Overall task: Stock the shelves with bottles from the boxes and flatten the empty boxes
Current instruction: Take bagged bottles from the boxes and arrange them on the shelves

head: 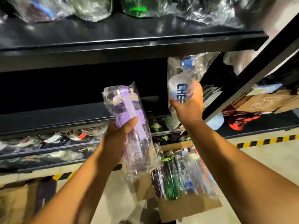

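Left hand: our left hand is curled round the lower half of a purple bottle, thumb across the front. The bottle is sealed in a loose clear wrap and leans cap-up, slightly to the left.
Right hand: our right hand grips a blue-capped bottle from below and behind, fingers closed round its body. It is also wrapped, and we hold it higher, nearer the rack.
Where the bottles are: both are in the air in front of the middle shelf, and neither touches it.
Step in hand: we judge that we are about to set the blue-capped bottle into the dark opening first, with the purple one to follow.
Doing it well: we should grip the hard body, not the slack wrap, which looks slippery. We should pass the cap under the upper shelf, stand the bottle on its base well back, then let go.
Risk: a bottle left at the front lip may tip out.
Box: the box sits open on the floor below our arms, with more wrapped bottles packed inside, so flattening it is some way off.
Around: the upper shelf carries other wrapped goods, too blurred to name.
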{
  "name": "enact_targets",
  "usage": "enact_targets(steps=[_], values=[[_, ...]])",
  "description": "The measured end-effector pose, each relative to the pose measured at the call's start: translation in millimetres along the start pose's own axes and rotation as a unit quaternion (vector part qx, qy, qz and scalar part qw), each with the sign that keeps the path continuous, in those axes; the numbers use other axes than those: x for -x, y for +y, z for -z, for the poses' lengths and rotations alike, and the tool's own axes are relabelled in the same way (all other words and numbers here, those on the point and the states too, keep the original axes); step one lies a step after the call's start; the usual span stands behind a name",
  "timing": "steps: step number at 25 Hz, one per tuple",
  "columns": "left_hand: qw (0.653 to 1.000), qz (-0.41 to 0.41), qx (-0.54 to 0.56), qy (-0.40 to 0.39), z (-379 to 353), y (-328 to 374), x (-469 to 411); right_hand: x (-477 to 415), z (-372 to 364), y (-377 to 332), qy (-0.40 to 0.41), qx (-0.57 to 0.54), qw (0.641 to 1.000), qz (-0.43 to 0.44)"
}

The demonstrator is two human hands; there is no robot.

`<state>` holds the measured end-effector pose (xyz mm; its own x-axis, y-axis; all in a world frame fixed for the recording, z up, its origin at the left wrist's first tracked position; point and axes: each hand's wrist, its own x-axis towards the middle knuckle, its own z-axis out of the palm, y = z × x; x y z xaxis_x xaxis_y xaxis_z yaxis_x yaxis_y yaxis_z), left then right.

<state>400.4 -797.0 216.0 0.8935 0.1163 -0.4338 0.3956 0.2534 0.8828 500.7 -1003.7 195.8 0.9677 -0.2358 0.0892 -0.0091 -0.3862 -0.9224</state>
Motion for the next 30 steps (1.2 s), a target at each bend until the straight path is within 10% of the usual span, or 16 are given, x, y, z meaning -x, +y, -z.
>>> enact_targets(steps=[12,26,30], values=[[0.997,-0.076,0.009,-0.001,-46,-4,-32,-42,-19,75,-0.089,0.213,0.967,-0.107],[0.970,-0.198,-0.086,0.111,-77,23,-133,-41,-47,95,0.039,0.394,0.917,-0.049],[0.859,-0.373,-0.220,0.274,-85,12,-153,-43,-47,93,0.043,0.400,0.914,-0.049]])
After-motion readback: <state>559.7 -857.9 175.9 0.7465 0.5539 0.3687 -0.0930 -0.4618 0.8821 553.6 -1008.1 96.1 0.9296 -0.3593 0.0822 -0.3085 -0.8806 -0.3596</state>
